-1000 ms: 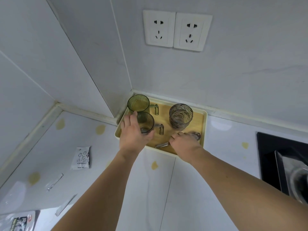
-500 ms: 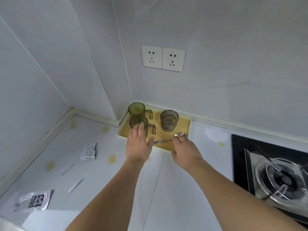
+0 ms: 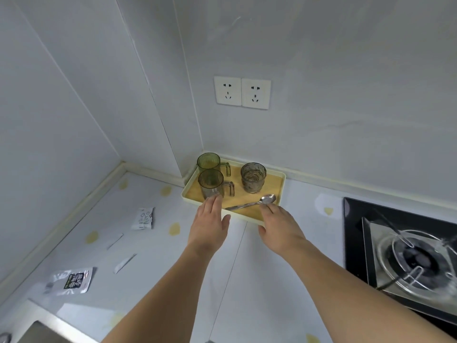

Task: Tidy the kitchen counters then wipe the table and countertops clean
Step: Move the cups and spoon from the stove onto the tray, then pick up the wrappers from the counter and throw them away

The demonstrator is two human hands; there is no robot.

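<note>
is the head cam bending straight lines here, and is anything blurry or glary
Head view: wide-angle distortion bows the wall seams and counter edge; the gas stove at the right edge smears; soft, even light, faint sheen on the spoon; tray and both hands stay sharp.

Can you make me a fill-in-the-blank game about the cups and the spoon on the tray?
1. The tray holds ____ drinking vessels in all.
2. The two green mugs have handles; the patterned glass has ____.
3. The spoon lies near the tray's front edge, just beyond the ____ hand.
4. Both hands, the left hand too, hold ____.

Missing words: three; none; right; nothing
</note>
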